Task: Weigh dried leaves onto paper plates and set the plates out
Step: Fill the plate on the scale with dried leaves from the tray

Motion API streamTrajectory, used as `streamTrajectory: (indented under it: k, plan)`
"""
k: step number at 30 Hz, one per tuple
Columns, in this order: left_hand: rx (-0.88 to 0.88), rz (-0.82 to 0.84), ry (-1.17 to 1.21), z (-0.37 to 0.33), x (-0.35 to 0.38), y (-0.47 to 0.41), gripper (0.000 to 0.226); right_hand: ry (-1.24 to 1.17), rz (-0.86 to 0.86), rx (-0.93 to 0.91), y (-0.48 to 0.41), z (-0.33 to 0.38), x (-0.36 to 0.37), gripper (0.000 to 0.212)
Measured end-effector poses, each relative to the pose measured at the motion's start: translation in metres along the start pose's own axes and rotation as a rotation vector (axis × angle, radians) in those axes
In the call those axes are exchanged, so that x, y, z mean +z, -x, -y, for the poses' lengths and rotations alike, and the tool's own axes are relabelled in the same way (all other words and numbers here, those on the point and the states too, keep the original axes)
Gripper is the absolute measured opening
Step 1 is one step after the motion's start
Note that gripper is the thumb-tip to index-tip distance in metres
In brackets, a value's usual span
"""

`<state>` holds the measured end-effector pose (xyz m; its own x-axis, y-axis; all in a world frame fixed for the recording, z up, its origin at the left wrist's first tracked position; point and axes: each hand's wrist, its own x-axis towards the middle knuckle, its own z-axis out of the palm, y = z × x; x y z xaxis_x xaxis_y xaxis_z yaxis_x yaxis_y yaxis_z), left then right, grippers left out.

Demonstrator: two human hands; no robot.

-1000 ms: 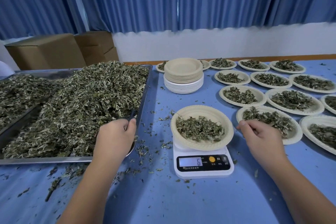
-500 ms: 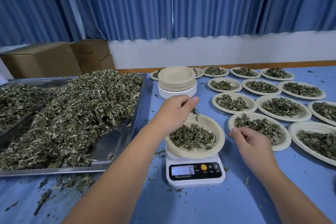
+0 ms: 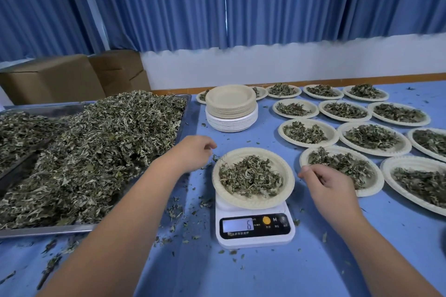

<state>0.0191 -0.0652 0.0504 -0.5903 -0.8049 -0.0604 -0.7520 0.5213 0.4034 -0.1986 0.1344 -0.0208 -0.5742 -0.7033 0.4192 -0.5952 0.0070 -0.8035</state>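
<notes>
A paper plate (image 3: 288,177) with a small heap of dried leaves (image 3: 249,177) sits on a white digital scale (image 3: 254,228) whose display reads 6. My left hand (image 3: 193,152) hovers at the plate's left rim with its fingers curled down, and a thin leaf sprig (image 3: 218,158) runs from the fingertips over the rim. My right hand (image 3: 324,183) lies by the plate's right rim, fingers curled with the thumb on the forefinger and nothing visible in it. A metal tray (image 3: 185,113) on the left holds a big pile of dried leaves (image 3: 96,152).
A stack of empty paper plates (image 3: 230,106) stands behind the scale. Several filled plates (image 3: 372,137) cover the blue table (image 3: 241,272) to the right. Leaf crumbs lie scattered around the scale. Cardboard boxes (image 3: 53,79) and blue curtains stand at the back.
My left hand went from the tray's leaf pile to above the plate, then drew back to the plate's left rim. The right hand stayed put. The scale still reads 6.
</notes>
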Motion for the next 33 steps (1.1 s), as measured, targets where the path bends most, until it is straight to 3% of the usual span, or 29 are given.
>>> streamTrajectory:
  k: [3,8,16,25,30,33]
  plan:
    - [0.002,0.03,-0.011,0.001,0.004,-0.001,0.031,0.001,-0.004,-0.002,-0.001,0.0,0.0,0.032]
    - [0.07,-0.063,-0.021,0.0,0.008,-0.002,0.012,-0.02,-0.008,-0.002,-0.002,-0.003,0.001,0.031]
    - [0.149,-0.148,-0.006,-0.016,-0.003,-0.004,0.017,-0.005,-0.01,-0.009,-0.004,-0.005,0.001,0.03]
    - [0.285,-0.225,0.249,-0.047,0.001,0.0,0.013,0.009,0.0,-0.025,-0.004,-0.007,0.001,0.03]
    - [0.339,-0.104,-0.109,-0.051,0.005,-0.004,0.04,0.028,0.002,-0.026,-0.004,-0.008,0.001,0.03]
    - [0.294,-0.14,-0.238,-0.043,0.007,-0.002,0.05,0.011,0.007,-0.018,-0.004,-0.007,0.0,0.03]
